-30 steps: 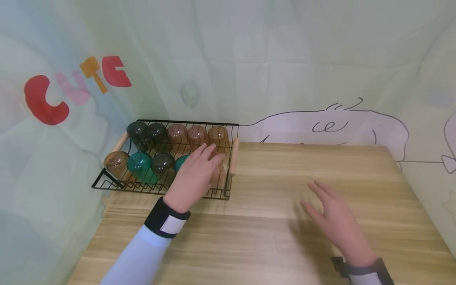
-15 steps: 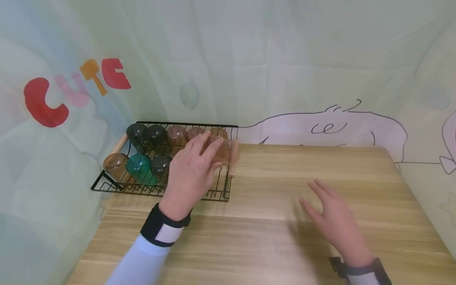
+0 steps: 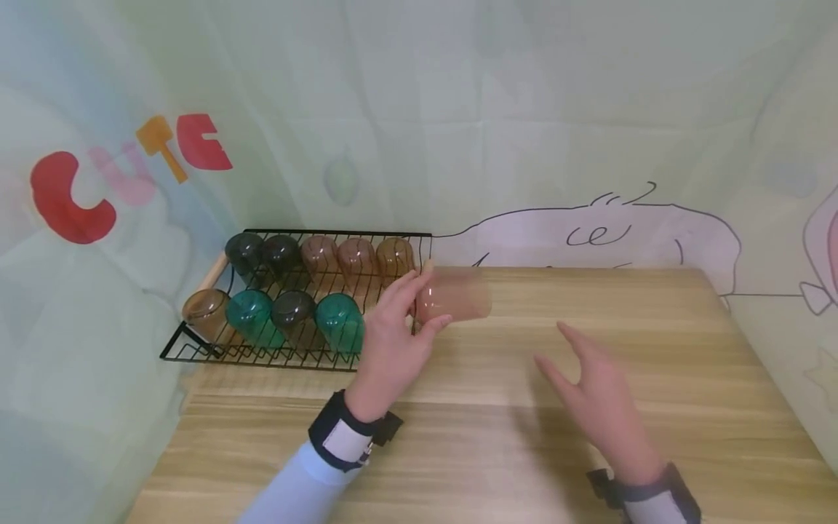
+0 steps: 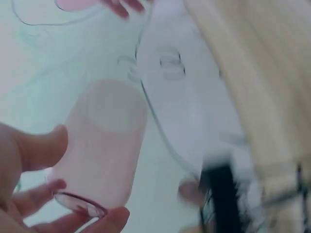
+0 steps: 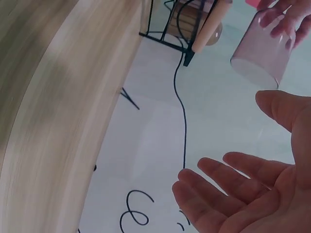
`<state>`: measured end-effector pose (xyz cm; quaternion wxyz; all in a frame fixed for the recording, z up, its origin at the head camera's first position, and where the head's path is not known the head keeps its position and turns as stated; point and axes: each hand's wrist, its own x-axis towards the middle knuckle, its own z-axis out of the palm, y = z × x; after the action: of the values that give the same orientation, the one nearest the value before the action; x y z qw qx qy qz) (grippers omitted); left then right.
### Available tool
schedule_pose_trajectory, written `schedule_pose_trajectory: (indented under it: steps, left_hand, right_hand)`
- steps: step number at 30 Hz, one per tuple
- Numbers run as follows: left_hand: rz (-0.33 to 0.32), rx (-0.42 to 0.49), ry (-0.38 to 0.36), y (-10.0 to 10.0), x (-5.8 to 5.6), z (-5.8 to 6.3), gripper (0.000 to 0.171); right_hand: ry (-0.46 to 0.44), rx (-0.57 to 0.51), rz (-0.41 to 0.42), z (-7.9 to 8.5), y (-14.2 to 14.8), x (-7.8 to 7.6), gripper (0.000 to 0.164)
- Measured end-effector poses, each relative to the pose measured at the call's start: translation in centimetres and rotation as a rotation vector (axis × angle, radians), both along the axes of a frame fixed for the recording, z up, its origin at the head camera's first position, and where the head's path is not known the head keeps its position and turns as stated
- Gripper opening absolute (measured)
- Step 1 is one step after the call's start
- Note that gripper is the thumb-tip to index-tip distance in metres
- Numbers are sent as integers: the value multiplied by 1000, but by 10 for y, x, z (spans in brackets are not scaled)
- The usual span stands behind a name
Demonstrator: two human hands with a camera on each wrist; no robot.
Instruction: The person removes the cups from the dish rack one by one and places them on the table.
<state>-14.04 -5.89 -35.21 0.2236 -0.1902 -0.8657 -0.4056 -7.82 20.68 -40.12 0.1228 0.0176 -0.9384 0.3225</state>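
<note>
My left hand [image 3: 396, 342] grips a clear pink glass [image 3: 458, 295] near its base, beside the right end of the wire rack. The glass lies tilted on its side in the air, its mouth toward the right. In the left wrist view the thumb and fingers [image 4: 41, 148] close round the bottom of the glass [image 4: 104, 145]. My right hand [image 3: 599, 397] hovers over the table to the right, thumb and fingers spread, holding nothing. From the right wrist view, its open palm [image 5: 262, 194] faces the mouth of the pink glass [image 5: 262, 48].
The black wire rack [image 3: 196, 356] with wooden handles [image 3: 214, 271] holds two rows of upside-down glasses, among them a teal glass [image 3: 340, 320], a grey glass [image 3: 294, 316] and an amber glass [image 3: 206, 313]. A wooden table [image 3: 471, 437] spreads below; a printed cloth [image 3: 524, 109] hangs behind.
My left hand has lifted the pink glass from the front right of the rack and carried it right, past the rack's end. My right hand has shifted slightly left.
</note>
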Motion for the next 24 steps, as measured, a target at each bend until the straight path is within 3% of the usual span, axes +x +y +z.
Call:
schedule_pose_trajectory:
  steps: [7,11,14,16,24]
  left_hand:
    - [-93,359,-294,18,3,-9,55]
    - [-125,459,-420,26,11,2,53]
    - [-141,500,-479,30,13,1,54]
    - [-153,522,-488,33,11,-9,56]
    - [-156,481,-548,38,16,-21,71]
  right_hand:
    - [-94,-154,24,3,-15,-5,72]
    - [-115,-237,56,6,-24,-7,68]
    - [-113,-289,76,9,-32,-10,66]
    - [-96,-322,93,10,-35,-13,64]
    - [-84,-431,120,11,-41,-20,62]
